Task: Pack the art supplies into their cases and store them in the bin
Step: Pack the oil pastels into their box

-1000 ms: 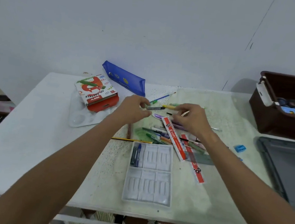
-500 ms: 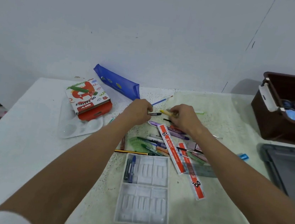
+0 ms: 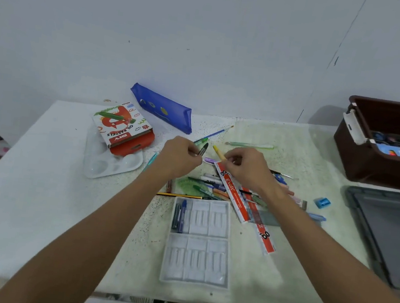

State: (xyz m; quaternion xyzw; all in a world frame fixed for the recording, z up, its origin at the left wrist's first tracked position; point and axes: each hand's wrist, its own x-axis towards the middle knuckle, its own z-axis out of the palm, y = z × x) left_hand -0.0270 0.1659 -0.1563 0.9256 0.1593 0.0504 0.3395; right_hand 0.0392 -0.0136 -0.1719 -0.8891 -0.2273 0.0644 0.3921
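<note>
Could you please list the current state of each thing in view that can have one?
left hand: grips a black marker
right hand: pinches a yellow marker
white plastic tray: two pens slotted, other slots bare
brown bin: open, partly filled
oil pastels box: partly slid open

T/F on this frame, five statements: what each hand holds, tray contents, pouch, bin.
1. The left hand grips a dark pen. True.
2. The right hand holds a blue sharpener. False: it pinches a yellow crayon; the blue sharpener lies apart on the table, near its right end.
3. The clear plastic slotted tray is full. False: only a few dark and blue sticks sit in its top-left slot.
4. The blue pencil pouch lies behind the oil pastels box, near the wall. True.
5. The brown bin is empty. False: colourful items show inside.
</note>
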